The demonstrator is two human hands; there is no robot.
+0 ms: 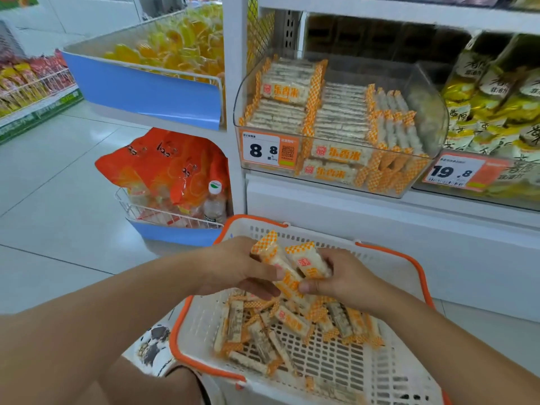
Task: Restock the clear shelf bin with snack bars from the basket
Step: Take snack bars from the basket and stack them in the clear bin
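A white basket with an orange rim (409, 260) sits low in front of me, with several orange-and-white wrapped snack bars (292, 323) loose on its floor. Above the basket, my left hand (242, 267) and my right hand (344, 276) together grip a small bunch of snack bars (292, 261), fingers curled round them. The clear shelf bin (432, 92) stands on the shelf above, holding rows of the same bars on its left and middle, with a price label 8.8 on its front.
Right of the bin is another bin of yellow-and-white packets (491, 106) with a 19.8 label. To the left, a blue-fronted wire rack (140, 89) holds yellow sweets; below it a wire basket (163, 214) holds orange bags and a water bottle (214, 203). Pale tiled floor lies on the left.
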